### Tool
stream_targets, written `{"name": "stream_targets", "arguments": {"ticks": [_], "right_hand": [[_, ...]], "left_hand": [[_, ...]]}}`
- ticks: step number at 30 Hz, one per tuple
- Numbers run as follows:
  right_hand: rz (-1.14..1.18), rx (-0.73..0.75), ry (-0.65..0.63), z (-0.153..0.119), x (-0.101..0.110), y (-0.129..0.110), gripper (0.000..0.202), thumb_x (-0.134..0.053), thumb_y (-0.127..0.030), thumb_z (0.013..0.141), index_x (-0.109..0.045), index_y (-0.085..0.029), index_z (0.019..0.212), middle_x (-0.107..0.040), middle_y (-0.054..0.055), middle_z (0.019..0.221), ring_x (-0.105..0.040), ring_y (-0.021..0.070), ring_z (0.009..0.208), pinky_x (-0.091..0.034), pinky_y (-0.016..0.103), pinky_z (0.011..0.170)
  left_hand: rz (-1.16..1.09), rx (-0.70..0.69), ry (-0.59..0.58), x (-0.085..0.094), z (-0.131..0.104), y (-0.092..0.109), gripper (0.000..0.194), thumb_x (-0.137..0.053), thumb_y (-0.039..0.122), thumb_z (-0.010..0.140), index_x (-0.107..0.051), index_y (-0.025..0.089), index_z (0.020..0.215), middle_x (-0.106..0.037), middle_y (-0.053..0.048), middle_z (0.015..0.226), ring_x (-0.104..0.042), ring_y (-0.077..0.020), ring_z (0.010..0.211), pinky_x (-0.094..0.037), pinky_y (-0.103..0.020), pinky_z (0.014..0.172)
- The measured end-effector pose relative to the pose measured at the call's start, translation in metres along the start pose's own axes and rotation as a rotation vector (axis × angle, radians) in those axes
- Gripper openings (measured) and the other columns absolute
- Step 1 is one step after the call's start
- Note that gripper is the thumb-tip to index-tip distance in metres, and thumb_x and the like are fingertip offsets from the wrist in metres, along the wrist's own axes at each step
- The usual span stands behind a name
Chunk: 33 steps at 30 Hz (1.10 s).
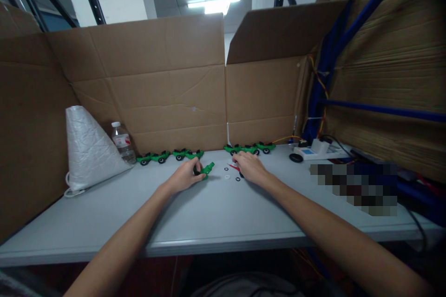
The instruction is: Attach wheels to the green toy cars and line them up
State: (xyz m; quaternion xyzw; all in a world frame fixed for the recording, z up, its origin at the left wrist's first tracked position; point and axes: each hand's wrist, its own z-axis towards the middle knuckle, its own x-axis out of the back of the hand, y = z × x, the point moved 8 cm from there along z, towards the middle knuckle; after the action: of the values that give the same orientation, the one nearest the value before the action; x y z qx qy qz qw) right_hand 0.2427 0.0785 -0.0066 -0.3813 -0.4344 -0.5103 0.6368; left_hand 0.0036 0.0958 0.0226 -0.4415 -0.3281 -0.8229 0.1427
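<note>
My left hand is closed round a green toy car body, which it holds just above the white table. Over the small parts, my right hand has its fingers curled down and pressed together; what they pinch, if anything, is hidden. Beside those fingers lies a slim red piece with a pale tip, its kind unclear. Between my hands are a black ring, another black ring and a small white disc.
Several green toy cars line the back, more green cars behind my right hand. A silvery bag and a water bottle stand at left. At right are a power strip, cables and a blue frame. Cardboard walls enclose the table.
</note>
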Motion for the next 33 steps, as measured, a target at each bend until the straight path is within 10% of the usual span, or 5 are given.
{"name": "stream_targets", "arguments": {"ticks": [12,33], "right_hand": [[0.038,0.062,-0.021,0.000,-0.001,-0.009,0.022,-0.047,-0.022,0.107,-0.069,-0.019,0.113,-0.070,0.013,0.114,-0.058,0.0263,0.109,-0.035,0.034,0.090],[0.039,0.077,0.002,-0.004,0.009,-0.016,0.024,-0.046,-0.020,0.107,-0.070,-0.019,0.110,-0.073,0.012,0.112,-0.059,0.0262,0.110,-0.033,0.033,0.086]], "left_hand": [[0.027,-0.065,-0.002,-0.002,-0.001,0.005,0.036,-0.075,0.041,0.088,-0.062,0.022,0.116,-0.070,-0.006,0.108,-0.065,-0.0225,0.094,-0.049,-0.034,0.083],[0.161,0.000,-0.042,-0.001,0.001,0.003,0.037,-0.054,0.051,0.101,-0.071,0.018,0.100,-0.072,-0.008,0.096,-0.064,-0.0240,0.087,-0.045,-0.033,0.078]]}}
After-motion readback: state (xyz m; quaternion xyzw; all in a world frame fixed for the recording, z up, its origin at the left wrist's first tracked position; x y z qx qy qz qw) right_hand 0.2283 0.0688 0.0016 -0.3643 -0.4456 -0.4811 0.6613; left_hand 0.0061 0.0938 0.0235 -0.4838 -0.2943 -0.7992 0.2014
